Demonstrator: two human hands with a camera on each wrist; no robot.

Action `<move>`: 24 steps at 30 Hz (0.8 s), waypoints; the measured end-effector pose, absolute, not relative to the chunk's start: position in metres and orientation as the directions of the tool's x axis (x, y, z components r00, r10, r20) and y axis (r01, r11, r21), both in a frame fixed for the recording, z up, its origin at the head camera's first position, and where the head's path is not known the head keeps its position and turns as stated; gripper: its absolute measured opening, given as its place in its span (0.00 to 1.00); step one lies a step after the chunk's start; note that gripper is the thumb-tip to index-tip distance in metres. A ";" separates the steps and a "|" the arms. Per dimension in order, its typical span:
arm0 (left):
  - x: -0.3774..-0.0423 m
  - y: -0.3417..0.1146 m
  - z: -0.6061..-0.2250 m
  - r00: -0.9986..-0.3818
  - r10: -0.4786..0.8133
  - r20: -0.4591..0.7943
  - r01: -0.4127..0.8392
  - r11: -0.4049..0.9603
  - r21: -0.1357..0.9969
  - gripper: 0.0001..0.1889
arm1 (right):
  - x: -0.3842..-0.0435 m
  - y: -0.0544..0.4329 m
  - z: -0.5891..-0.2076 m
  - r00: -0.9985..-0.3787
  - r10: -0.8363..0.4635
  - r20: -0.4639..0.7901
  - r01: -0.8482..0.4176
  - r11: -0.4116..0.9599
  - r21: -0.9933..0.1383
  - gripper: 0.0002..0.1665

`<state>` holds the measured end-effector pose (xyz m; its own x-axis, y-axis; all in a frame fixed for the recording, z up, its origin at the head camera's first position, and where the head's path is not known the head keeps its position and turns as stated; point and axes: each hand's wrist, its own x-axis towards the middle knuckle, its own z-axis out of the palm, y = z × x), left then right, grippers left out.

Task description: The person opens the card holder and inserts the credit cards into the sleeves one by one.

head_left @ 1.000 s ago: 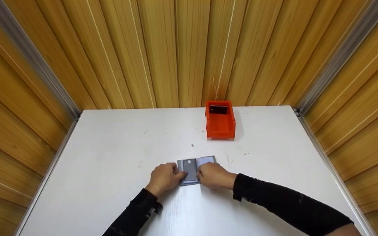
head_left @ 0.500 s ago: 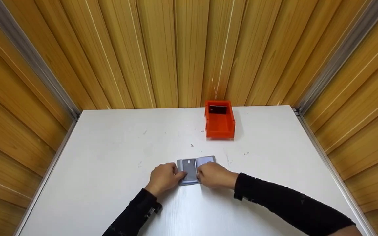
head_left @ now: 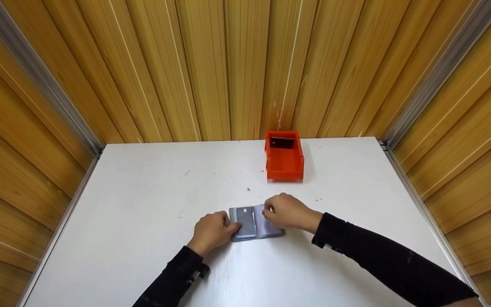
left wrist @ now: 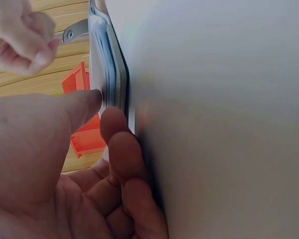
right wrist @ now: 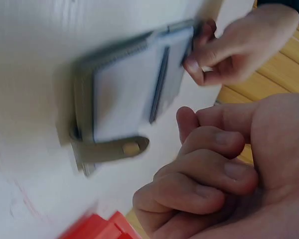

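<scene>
A grey card holder (head_left: 267, 231) with clear plastic sleeves lies spread open on the table. A dark grey card (head_left: 246, 218) with a pale chip sits in its left-hand sleeve. My left hand (head_left: 212, 232) pinches the holder's left edge, thumb on top and fingers at the side. Above the right-hand page is my right hand (head_left: 290, 211), its fingers curled and nothing held between them. The right wrist view shows a strap (right wrist: 107, 151) with a brass snap sticking out from the holder's side.
An orange-red bin (head_left: 285, 175) stands behind the holder, near the back wall, with a dark flat piece (head_left: 281, 143) at its far end. Wood-patterned panels (head_left: 207, 76) enclose the white table (head_left: 151, 183) at the back and both sides.
My right hand has left the card's right edge and lifted away, up and to the right, uncovering more of the right-hand page. My left hand stays at the left edge.
</scene>
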<state>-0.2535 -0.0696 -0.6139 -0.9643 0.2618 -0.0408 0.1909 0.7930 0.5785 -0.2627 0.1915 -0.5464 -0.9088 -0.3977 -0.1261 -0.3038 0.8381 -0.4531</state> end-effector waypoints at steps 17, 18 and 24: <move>-0.253 -0.069 -0.615 -0.965 0.259 -0.049 0.182 0.788 0.588 0.22 | -0.334 0.238 -0.493 -0.953 -0.299 0.044 -0.300 0.914 -0.272 0.12; -0.253 -0.069 -0.615 -0.965 0.257 -0.051 0.179 0.789 0.588 0.22 | -0.338 0.241 -0.491 -0.952 -0.301 0.056 -0.305 0.918 -0.254 0.12; -0.253 -0.069 -0.617 -0.968 0.246 -0.042 0.176 0.791 0.586 0.23 | -0.356 0.251 -0.492 -0.946 -0.304 0.111 -0.320 0.930 -0.179 0.09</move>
<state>-0.2533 -0.0686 -0.6175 -0.9684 0.2460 -0.0416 0.1756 0.7907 0.5865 -0.3561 0.2510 -0.4919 -0.9462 -0.3038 0.1113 -0.3198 0.9304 -0.1792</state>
